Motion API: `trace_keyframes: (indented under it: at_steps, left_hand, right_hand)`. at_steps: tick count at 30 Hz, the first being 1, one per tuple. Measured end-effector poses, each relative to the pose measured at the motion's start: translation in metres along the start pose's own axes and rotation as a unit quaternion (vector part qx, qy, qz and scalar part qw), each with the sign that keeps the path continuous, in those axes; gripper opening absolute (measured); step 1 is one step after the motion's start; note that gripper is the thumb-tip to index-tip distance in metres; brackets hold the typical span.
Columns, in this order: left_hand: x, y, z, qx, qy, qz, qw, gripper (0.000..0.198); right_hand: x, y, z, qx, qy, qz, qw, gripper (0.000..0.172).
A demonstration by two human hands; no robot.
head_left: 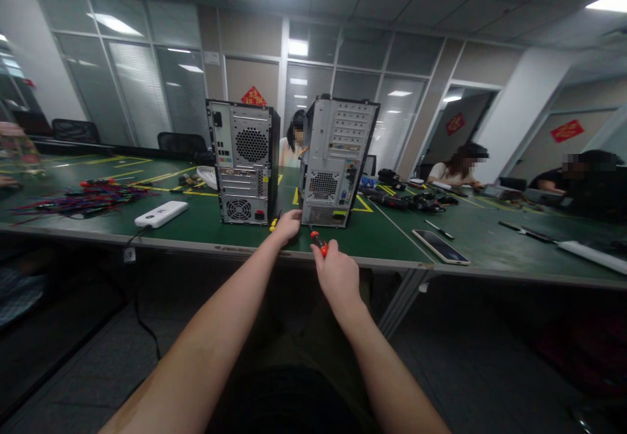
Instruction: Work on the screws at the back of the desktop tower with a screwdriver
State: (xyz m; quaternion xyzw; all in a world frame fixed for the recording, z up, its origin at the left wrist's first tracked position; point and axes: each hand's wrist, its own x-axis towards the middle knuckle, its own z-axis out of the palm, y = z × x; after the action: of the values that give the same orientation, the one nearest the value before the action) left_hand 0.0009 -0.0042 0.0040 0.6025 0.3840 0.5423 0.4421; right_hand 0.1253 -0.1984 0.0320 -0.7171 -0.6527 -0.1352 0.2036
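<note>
The right hand (337, 277) has its fingers closed around a red-handled screwdriver (319, 243), whose shaft points up and forward toward the base of the grey computer tower (336, 160) just beyond the fingertips. The left hand (288, 225) rests on the green bench (382, 238) between the two towers, fingers curled loosely, touching a yellow-handled screwdriver (274, 222); whether they grip it cannot be told. The black tower (243, 160) stands just left of these fingers.

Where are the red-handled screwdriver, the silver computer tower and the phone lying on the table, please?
red-handled screwdriver (319, 243): head view, on its red handle above the right hand.
silver computer tower (337, 160): head view, middle of its rear panel.
phone (441, 246): head view, centre of its dark screen.
</note>
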Motion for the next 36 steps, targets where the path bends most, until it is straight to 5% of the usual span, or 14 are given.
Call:
trace_keyframes:
  at_steps: [6,14,22,36]
  left_hand:
    - [-0.002,0.002,0.001,0.002,-0.004,-0.005,1.000,0.057]
    - [0.000,0.000,0.001,0.006,-0.001,-0.002,1.000,0.058]
    - [0.000,0.000,0.001,-0.016,-0.017,0.007,1.000,0.057]
    - [0.001,0.000,-0.001,0.007,0.002,-0.006,1.000,0.057]
  right_hand:
    - [-0.003,0.006,-0.002,0.004,0.038,-0.072,0.997,0.022]
    - [-0.002,-0.002,-0.004,-0.016,-0.009,0.019,1.000,0.040]
    - [-0.004,0.004,-0.001,0.003,0.024,-0.067,0.997,0.027]
    - [-0.004,-0.004,-0.010,0.026,-0.024,-0.008,0.999,0.027]
